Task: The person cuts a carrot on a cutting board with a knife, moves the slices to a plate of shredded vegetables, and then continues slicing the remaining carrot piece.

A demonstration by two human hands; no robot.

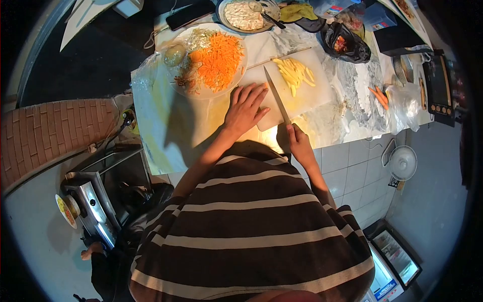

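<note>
My right hand [298,142] is closed round the handle of a kitchen knife [277,96], its blade pointing away from me over a white cutting board [319,93]. Fingers spread, my left hand [245,111] rests over the left part of the board, to the left of the blade. A small orange bit shows at its fingertips, too small to name. Pale yellow strips [293,73] lie in a pile on the board, right of the knife. Just beyond my left hand stands a large plate [244,59] with shredded orange carrot [219,60] and pale shreds.
A bowl [221,19] of creamy white mixture and a phone [190,15] sit at the far edge. Rightward are a black plastic bag [352,48], carrots [378,96] and a clear bag [405,105]. Another person's hand [92,250] is near the stove [95,206] at lower left.
</note>
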